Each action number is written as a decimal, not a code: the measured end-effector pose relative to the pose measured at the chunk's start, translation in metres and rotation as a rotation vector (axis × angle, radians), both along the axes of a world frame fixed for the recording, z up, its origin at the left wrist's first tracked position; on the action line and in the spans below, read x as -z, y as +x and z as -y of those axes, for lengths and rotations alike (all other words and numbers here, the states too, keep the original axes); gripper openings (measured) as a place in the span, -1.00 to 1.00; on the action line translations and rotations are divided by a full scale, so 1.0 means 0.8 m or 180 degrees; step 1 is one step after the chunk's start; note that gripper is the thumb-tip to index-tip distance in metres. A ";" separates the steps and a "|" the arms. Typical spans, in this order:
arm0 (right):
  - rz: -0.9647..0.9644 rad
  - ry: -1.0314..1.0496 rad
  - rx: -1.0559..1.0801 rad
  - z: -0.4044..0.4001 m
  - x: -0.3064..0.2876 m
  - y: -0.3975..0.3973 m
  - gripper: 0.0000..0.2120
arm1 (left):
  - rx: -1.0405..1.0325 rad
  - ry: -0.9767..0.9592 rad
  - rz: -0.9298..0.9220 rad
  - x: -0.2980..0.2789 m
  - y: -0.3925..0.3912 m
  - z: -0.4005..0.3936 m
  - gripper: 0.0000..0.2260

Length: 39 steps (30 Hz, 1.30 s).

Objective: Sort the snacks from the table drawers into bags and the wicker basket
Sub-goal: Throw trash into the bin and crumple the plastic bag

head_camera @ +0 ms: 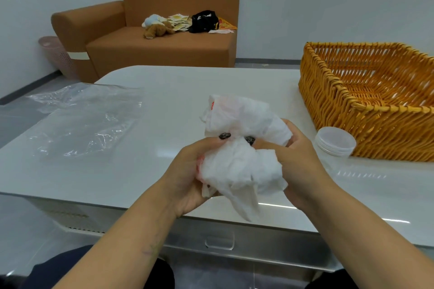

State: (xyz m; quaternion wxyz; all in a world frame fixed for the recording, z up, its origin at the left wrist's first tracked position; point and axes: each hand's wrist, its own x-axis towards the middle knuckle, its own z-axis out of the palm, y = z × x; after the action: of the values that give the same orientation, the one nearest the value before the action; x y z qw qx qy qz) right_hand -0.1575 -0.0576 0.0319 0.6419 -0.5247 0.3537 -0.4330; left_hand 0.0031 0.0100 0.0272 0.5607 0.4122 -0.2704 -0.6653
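No snacks sit in the wicker basket yet; both hands' fingers pinch a crumpled white bag above the desk, drawer closed.

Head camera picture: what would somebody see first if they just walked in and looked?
First, the crumpled white plastic bag in the middle, gripped by the left hand and right hand over the white table. Next, the big orange wicker basket at the table's right side, with a round clear lid in front of it. A clear plastic bag lies flat on the left.
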 end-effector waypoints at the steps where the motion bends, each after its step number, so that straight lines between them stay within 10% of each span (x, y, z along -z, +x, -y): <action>1: 0.0038 -0.0065 0.0136 0.002 0.000 -0.001 -0.66 | 0.0077 -0.0008 -0.0021 -0.001 -0.002 0.000 -0.77; 14: -0.0492 -0.3239 0.1063 0.019 0.004 -0.002 -0.91 | -0.0488 0.0054 0.0046 -0.004 -0.011 0.015 -0.62; 20: -0.1711 -0.4589 0.1005 0.026 0.006 -0.010 -0.83 | -0.0412 -0.0263 -0.0585 -0.018 0.002 0.004 -0.44; 24: -0.2062 -0.4660 0.0886 0.005 0.029 0.008 -0.94 | -0.0601 -0.0336 0.0292 -0.017 0.003 0.010 -0.69; 33: -0.2353 -0.4856 -0.0156 -0.011 0.023 -0.010 -0.33 | -0.0908 -0.0375 0.0901 -0.014 0.038 0.017 -0.80; 39: -0.1975 -0.5207 0.0324 -0.007 0.037 -0.012 -0.66 | -0.0285 -0.0260 0.1171 -0.001 0.024 0.006 -0.83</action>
State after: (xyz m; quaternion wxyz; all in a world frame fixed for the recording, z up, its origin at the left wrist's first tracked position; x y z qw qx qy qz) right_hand -0.1670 -0.0517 0.0026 -0.0810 -0.8982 0.1139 -0.4167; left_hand 0.0219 0.0050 0.0282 0.5471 0.5154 -0.3765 -0.5415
